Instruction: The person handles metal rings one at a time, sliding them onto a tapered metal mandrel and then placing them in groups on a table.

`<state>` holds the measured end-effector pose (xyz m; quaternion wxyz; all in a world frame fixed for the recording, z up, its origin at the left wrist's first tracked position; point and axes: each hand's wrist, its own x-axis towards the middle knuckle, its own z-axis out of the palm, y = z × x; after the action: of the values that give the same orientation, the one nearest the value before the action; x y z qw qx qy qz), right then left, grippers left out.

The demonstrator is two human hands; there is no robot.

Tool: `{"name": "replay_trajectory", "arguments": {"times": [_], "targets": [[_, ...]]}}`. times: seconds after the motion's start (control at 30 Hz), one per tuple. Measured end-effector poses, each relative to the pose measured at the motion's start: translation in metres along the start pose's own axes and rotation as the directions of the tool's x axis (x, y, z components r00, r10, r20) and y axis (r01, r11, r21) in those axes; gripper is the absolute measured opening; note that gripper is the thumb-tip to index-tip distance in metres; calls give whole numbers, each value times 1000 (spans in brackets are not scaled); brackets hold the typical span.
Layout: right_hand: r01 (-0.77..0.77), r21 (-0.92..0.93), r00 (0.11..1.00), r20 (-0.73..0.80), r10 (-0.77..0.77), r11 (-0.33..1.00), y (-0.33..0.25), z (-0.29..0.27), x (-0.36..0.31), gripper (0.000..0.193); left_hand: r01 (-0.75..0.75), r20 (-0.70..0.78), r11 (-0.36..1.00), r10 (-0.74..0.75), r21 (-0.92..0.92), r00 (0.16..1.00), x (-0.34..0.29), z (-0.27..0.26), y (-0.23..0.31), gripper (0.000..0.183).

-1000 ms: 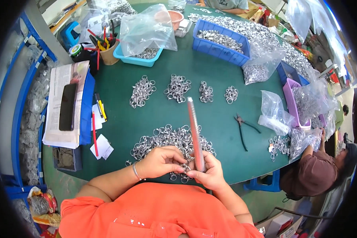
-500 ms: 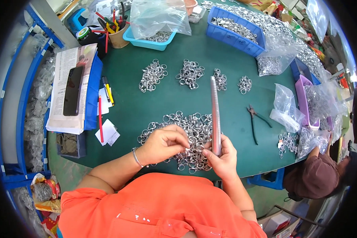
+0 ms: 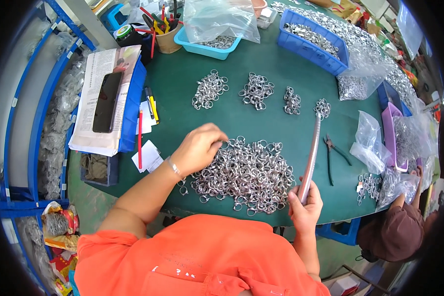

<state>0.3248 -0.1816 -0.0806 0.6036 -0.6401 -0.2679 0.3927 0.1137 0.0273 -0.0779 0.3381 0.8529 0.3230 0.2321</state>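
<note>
A broad pile of silver-coloured metal rings [image 3: 246, 172] lies on the green table in front of me. At its far left edge is my left hand [image 3: 198, 148], its fingertips pinched together; whatever is between them is too small to make out. To the right of the pile, my right hand [image 3: 305, 206] is wrapped round the thick end of a long tapered ring mandrel [image 3: 311, 160]. The mandrel points away from me and leans slightly right. Farther back sit smaller ring heaps: one at left [image 3: 209, 90], one in the middle [image 3: 256, 91], and two small ones at right [image 3: 291, 101].
Green-handled pliers [image 3: 333, 157] lie to the right, near plastic bags [image 3: 369, 140] and a purple basket [image 3: 390, 133]. Blue [image 3: 313, 49] and turquoise [image 3: 202, 48] trays stand at the back. A phone [image 3: 107, 102] rests on newspaper at left. Another person [image 3: 392, 229] sits at right.
My left hand has moved off the mandrel to the pile's far left edge. My right hand has carried the mandrel to the right, tilting it rightward. The whole view has shifted a little.
</note>
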Motion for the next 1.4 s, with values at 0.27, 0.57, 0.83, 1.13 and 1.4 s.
{"name": "replay_trajectory", "arguments": {"times": [0.27,0.57,0.83,1.13,1.4], "targets": [[17,-65,999,-40,-19,998,4,-10,-16,40,46,99,996,-54,82,994,15,21,-24,10],[-173,26,975,147,167,985,-12,16,-5,44,-61,-78,781,15,-621,997,-17,31,18,29],[-38,169,927,374,-28,985,-20,57,12,48,-133,-84,735,103,-665,991,-35,45,39,29],[-26,214,943,329,-46,977,-9,50,7,50,121,142,717,-32,-686,989,-33,44,46,15],[-35,215,946,322,-37,976,-6,47,6,48,-192,32,869,231,-456,972,-30,38,45,14]]}}
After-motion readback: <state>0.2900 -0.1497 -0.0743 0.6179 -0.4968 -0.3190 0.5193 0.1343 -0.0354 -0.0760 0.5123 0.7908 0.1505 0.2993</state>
